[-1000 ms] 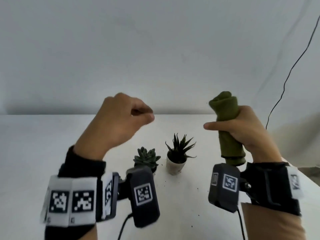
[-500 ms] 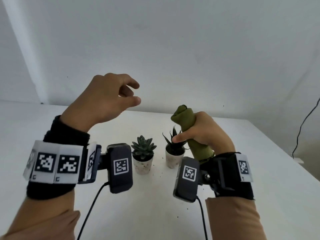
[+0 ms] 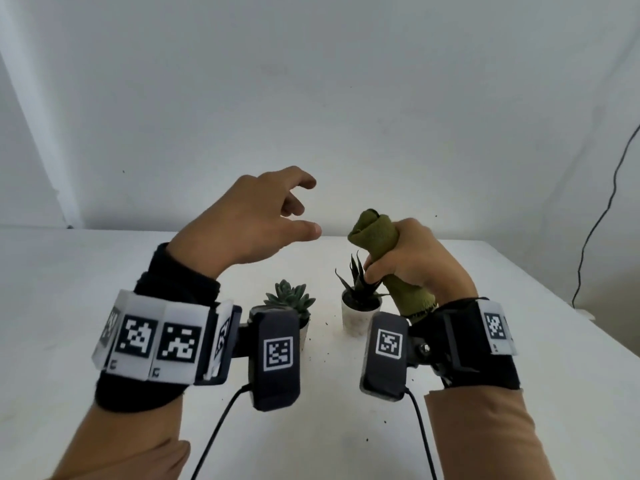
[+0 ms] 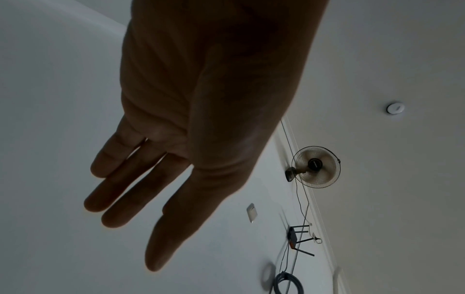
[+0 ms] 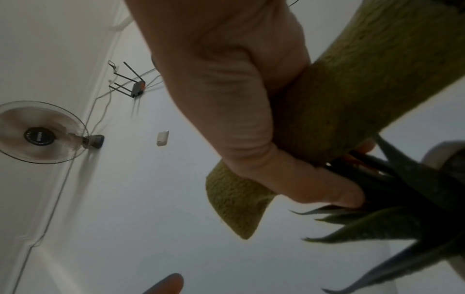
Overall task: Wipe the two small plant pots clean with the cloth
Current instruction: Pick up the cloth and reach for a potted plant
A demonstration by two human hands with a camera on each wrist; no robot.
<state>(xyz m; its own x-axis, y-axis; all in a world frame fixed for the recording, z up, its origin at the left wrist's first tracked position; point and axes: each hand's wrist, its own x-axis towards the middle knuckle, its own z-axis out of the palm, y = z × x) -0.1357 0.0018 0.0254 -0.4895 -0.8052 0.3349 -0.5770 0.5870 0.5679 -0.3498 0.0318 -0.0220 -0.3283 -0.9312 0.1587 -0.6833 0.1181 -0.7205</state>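
Observation:
Two small white pots stand side by side on the white table (image 3: 519, 341). The left pot (image 3: 304, 332) holds a rosette succulent and is partly hidden behind my left wrist camera. The right pot (image 3: 356, 318) holds a dark spiky plant. My right hand (image 3: 412, 261) grips a rolled olive-green cloth (image 3: 375, 233) upright, just above and right of the spiky plant, thumb near its leaves; in the right wrist view the cloth (image 5: 352, 89) crosses the leaves (image 5: 402, 199). My left hand (image 3: 263, 220) hovers above the left pot, fingers loosely spread (image 4: 135, 189), holding nothing.
Specks of soil (image 3: 325, 358) lie scattered on the table around the pots. A black cable (image 3: 602, 216) hangs down the wall at the right. The table's right edge (image 3: 588, 317) runs close to my right wrist. A wall fan (image 4: 315, 167) shows in the wrist views.
My right hand has carried the cloth left and down, close above the spiky plant. My left hand has uncurled from a loose fist to spread fingers. The head view has tilted down.

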